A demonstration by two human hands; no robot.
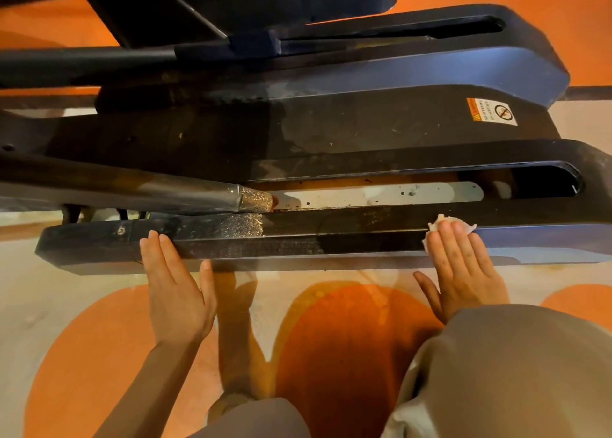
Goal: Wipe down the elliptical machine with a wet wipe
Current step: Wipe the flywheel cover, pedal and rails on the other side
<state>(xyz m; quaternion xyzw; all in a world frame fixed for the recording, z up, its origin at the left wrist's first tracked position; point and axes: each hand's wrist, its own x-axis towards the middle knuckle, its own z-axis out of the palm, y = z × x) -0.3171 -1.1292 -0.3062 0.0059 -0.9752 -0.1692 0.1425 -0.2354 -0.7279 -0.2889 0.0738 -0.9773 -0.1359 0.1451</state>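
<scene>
Orange-and-cream floor [99, 355] lies under the black elliptical machine [331, 146]. Right hand [463, 265], at four o'clock, presses the wet wipe [440, 223] flat-fingered onto the near rail. Left hand [175, 288], at eight o'clock, rests there, fingers straight.

Both forearms are bare, with no sleeves, watch, rings or gloves showing on the left hand [177, 292] or the right hand [463, 268]. The legs wear loose grey-beige trousers [516, 371], plain cloth without pattern, creased into soft folds, with a paler lining or hem showing at the lower edge
</scene>
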